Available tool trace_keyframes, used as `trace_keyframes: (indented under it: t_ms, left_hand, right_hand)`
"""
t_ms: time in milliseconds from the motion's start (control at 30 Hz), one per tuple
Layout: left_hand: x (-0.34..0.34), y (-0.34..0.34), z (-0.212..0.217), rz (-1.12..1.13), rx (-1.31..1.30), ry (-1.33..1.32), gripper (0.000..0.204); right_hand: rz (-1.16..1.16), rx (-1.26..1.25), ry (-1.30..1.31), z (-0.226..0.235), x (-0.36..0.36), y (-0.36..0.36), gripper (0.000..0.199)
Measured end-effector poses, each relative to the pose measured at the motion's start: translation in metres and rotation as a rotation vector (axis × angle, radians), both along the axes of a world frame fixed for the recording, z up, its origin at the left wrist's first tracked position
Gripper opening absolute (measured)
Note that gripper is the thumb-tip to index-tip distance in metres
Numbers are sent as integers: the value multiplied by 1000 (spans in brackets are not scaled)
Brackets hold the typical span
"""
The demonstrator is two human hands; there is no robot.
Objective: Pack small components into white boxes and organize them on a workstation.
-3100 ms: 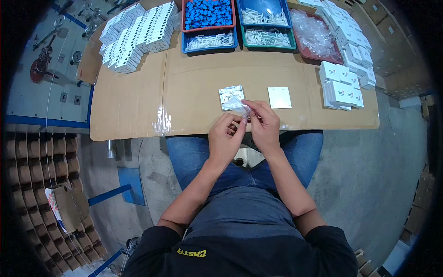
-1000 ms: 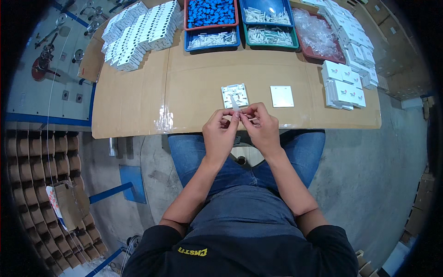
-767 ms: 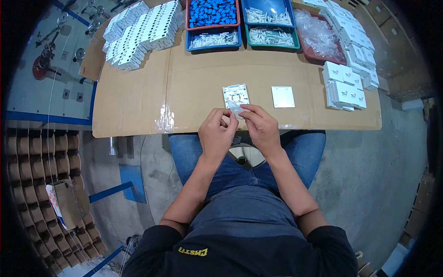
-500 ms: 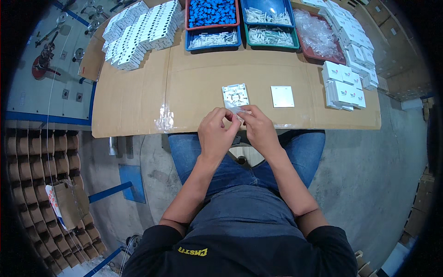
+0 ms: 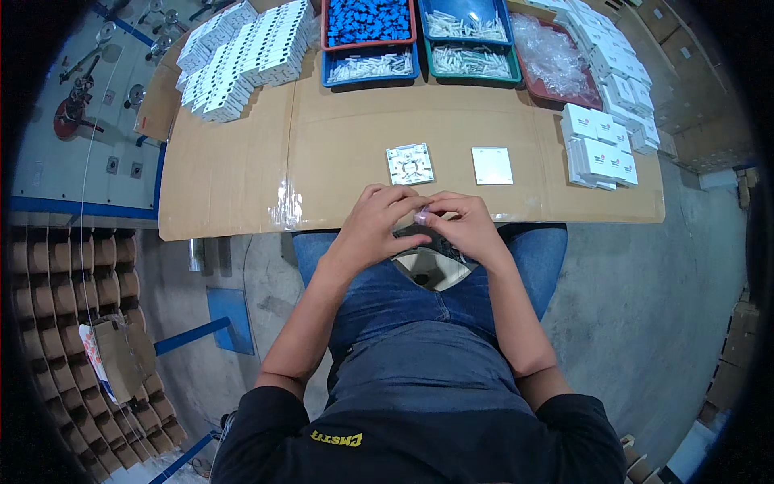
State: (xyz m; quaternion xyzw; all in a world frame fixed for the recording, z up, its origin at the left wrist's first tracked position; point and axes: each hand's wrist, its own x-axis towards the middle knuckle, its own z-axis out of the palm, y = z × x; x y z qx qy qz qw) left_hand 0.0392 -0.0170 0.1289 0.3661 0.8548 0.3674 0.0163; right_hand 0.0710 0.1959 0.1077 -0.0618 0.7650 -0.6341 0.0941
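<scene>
I sit at a cardboard-covered table (image 5: 242,153), stock laid along its far edge so it stays within reach: stacks of white boxes (image 5: 242,56), trays of blue parts (image 5: 367,20) and pale parts (image 5: 472,60). Nearer me lie a square plate with its fittings facing up (image 5: 409,164) and a plain white cover (image 5: 492,164), side by side and apart. At the near edge my left hand (image 5: 372,230) and right hand (image 5: 461,228) meet, fingertips pinched on a small clear piece (image 5: 421,216), held close over my lap for fine work.
</scene>
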Motion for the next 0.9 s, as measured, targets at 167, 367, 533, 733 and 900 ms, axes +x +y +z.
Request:
trace_keyframes:
  t_ms: [167,367,533,733,900]
  left_hand:
    - [-1,-1,-4,-9,-24,43,44]
    - [6,-2,-18,202,321,-86,44]
    - [22,5,-26,267,622,-170,51]
    - [26,12,-30,155,724,-92,62]
    - [31,18,-36,140,698,-5,61]
  right_hand:
    - [5,44,-23,4,2,-5,21]
    - [-32,-238,-58,12,2,-4,22]
    - [-36,-583,-292,-4,-3,-11,34]
    - [132,-1010,-536,-43,10,-33,37]
    - [-6,-1137,-531,-49,9,-32,36]
